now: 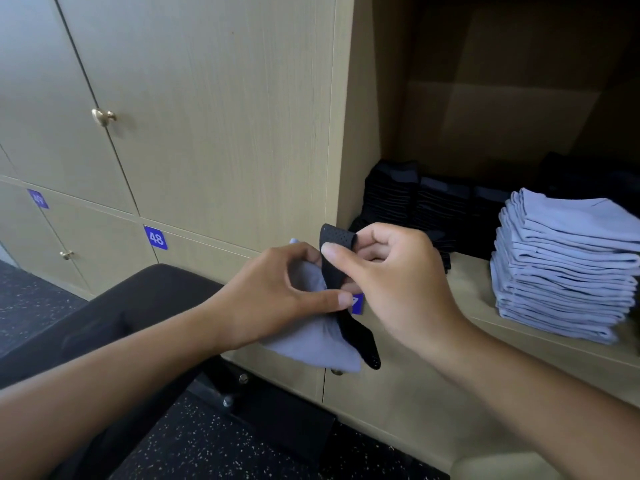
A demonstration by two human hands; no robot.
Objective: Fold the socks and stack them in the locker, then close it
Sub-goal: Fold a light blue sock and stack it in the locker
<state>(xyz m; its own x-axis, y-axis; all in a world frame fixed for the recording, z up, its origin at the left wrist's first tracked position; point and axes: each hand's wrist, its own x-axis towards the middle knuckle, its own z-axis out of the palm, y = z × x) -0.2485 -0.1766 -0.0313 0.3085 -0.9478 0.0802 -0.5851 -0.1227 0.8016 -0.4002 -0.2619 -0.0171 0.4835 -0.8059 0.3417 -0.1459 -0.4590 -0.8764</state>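
Open locker (460, 271) behind, left hand (277, 292) and right hand (398, 271) grip closed, pinching grey-black sock (318, 337)

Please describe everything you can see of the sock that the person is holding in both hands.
The soft fabric sock, pale blue-grey with a black perforated band, hangs in front of the closed lower locker doors, left of the open locker. Its blue-grey body droops below the left hand, which grips it with curled fingers. The black band runs along its right edge; the band's upper end bends over the right hand's fingers, pinched under the thumb. It is not yet folded flat and touches only the two hands.
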